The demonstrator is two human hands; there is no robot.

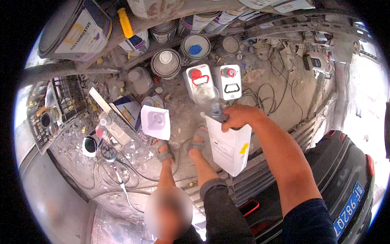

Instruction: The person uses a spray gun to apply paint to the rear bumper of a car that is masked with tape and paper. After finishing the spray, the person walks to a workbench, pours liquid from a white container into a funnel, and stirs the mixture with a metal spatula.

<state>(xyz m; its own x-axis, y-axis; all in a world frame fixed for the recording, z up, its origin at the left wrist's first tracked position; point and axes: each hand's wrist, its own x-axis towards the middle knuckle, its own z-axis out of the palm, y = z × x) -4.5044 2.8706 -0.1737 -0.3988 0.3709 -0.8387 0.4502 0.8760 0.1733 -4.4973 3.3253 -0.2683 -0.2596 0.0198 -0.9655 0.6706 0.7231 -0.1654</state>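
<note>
A tall white rectangular can (pixel 225 150) with a translucent spout hangs from my right hand (pixel 237 118), whose fingers are closed on its top. Just beyond stand two more white cans (pixel 230 92) with red caps and handles; a blurry clear round object (pixel 203 95) overlaps the left one. A white square funnel-like piece (pixel 154 122) lies beside my sandalled feet (pixel 196 142). A blurred patch at the bottom centre covers skin-coloured shapes, so I cannot make out my left hand.
Paint tins (pixel 165 65) crowd the floor beneath a loaded shelf (pixel 170 12). Cables (pixel 268 97) cross the floor. A black car (pixel 308 171) fills the lower right. Boards, bottles and a tool with a cord (pixel 109 154) lie left; a grey panel (pixel 48 183) borders them.
</note>
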